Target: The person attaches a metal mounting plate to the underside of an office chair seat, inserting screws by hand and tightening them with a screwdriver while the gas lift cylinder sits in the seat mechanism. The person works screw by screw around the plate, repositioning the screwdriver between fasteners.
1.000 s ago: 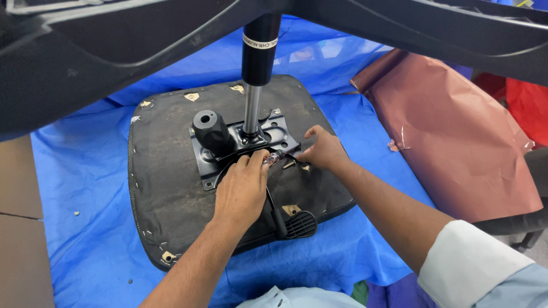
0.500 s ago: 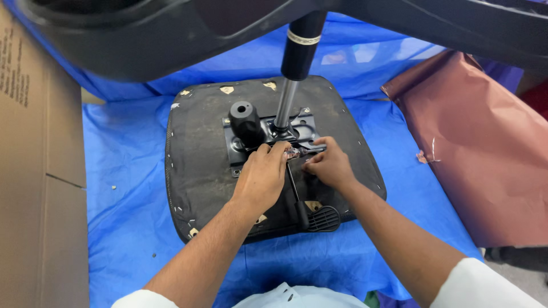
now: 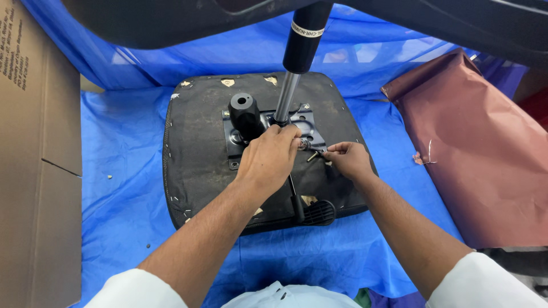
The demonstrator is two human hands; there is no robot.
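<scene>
Workshop: blue tarp (image 3: 125,188), cardboard box (image 3: 34,171)

Two bare forearms enter from the bottom edge, each with a white sleeve pushed up near the elbow. Left hand (image 3: 270,157) and right hand (image 3: 349,159) wear no gloves or rings.

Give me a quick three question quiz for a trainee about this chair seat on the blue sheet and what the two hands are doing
1. True or false: the upturned chair seat lies on a blue plastic sheet.
2. Which hand pinches a small bolt at the metal plate? A: left hand. B: right hand.
3. What stands upright from the plate, beside the black knob?

Key
1. True.
2. B.
3. A gas lift cylinder, silver below and black above.
</scene>
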